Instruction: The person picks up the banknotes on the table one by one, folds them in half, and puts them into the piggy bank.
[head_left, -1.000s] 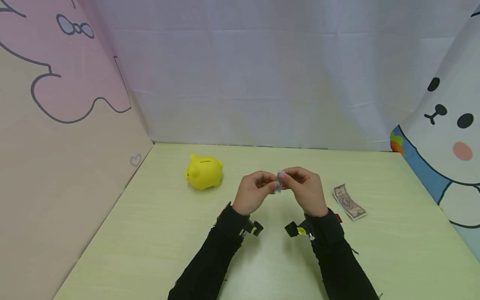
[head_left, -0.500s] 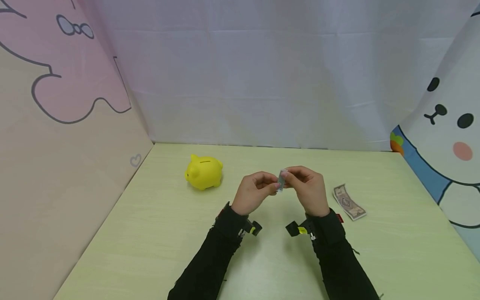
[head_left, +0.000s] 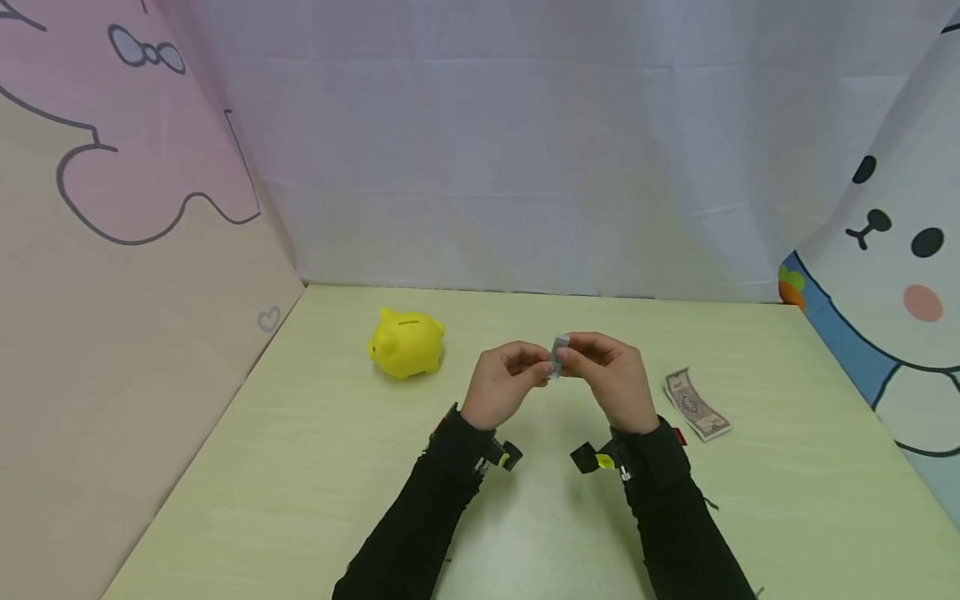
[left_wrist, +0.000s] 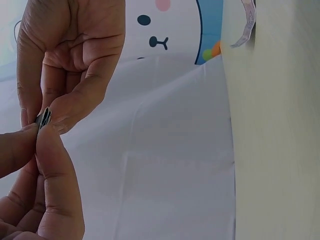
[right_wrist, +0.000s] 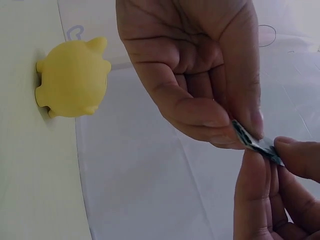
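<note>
Between both hands, above the table, is a small folded banknote (head_left: 558, 354), bluish-green and packed into a narrow strip. My left hand (head_left: 504, 383) pinches its near end between thumb and fingertips. On its other side my right hand (head_left: 611, 379) pinches it the same way. The wrist views show the folded layers edge-on; in the right wrist view the banknote (right_wrist: 256, 144) spans from one hand's fingertips to the other's. Fingers cover part of it. To the left stands a yellow piggy bank (head_left: 407, 345), its slot facing up.
A brownish banknote (head_left: 696, 404) with a raised end lies on the table (head_left: 300, 500), right of my right hand. A white curtain (head_left: 480, 167) hangs behind the far edge. Printed cloth panels (head_left: 885, 292) bound the sides.
Both hands stay close together on the folded banknote, with only slight shifts of the fingers and of the note's tilt. Piggy bank and brownish banknote stay put.
</note>
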